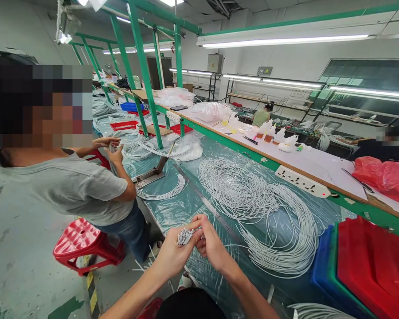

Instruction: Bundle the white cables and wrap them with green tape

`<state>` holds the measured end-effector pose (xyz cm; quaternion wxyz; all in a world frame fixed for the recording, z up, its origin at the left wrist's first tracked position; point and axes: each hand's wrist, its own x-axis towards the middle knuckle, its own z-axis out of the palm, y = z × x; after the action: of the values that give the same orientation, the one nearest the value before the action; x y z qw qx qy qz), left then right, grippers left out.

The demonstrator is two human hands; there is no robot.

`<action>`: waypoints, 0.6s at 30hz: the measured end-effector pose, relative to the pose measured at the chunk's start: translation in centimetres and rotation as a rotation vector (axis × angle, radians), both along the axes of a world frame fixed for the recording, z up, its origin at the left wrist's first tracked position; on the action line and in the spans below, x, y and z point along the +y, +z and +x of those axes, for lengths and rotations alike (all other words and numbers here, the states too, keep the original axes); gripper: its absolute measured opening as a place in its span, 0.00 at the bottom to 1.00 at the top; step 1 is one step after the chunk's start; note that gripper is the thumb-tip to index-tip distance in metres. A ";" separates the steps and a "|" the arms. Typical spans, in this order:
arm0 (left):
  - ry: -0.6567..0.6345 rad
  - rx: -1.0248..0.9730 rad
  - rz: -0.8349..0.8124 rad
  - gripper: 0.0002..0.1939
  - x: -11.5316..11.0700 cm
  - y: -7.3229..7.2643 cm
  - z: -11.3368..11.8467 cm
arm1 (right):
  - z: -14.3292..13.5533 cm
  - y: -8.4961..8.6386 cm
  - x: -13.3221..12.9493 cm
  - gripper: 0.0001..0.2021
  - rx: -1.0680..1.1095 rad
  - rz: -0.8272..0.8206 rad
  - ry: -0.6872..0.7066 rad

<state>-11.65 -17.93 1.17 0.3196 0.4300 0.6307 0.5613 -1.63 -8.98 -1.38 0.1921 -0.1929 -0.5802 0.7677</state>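
Observation:
My left hand is closed round a bundle of thin white cables, whose cut ends face me in a tight round cluster. My right hand meets it from the right, fingers bent and pinched at the bundle's far part; the fingers hide most of its length. Both hands are above the near edge of a plastic-covered green table. Beyond them lies a big loose coil of white cable, with a further coil spread to its right. A long steel ruler runs flat on the table beside the coils.
Stacked red, green and blue bins stand at the right. A hinged metal cutter sits near a co-worker in a grey shirt. A red stool is on the floor at left. A power strip lines the raised shelf.

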 end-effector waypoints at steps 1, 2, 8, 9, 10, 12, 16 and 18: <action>0.017 0.006 0.005 0.17 0.0 0.0 0.0 | 0.0 0.0 0.0 0.32 0.011 -0.026 0.015; 0.037 0.011 0.015 0.17 0.1 0.0 0.0 | 0.0 0.0 0.0 0.33 0.023 -0.048 0.034; 0.160 -0.062 0.039 0.17 0.9 -0.5 -0.2 | 0.1 0.4 0.1 0.33 0.020 0.013 0.065; 0.172 -0.087 0.037 0.17 1.1 -0.6 -0.2 | 0.0 0.4 0.1 0.33 0.026 -0.003 0.058; 0.178 -0.110 0.034 0.17 1.2 -0.7 -0.2 | -0.1 0.3 0.0 0.32 0.035 -0.030 0.049; 0.159 -0.156 0.023 0.17 1.4 -0.8 -0.4 | -0.3 0.1 0.0 0.32 0.062 -0.100 0.034; 0.171 -0.139 0.034 0.15 1.4 -0.6 -1.2 | 0.0 -0.9 -0.1 0.27 0.149 -0.121 0.041; 0.231 -0.083 0.038 0.16 1.4 -0.5 -1.7 | 0.6 -1.8 -0.3 0.24 0.129 -0.047 0.043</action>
<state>-13.39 -16.55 0.64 0.2705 0.3367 0.6516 0.6236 -1.03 -9.27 -3.20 0.2080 -0.1351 -0.5522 0.7960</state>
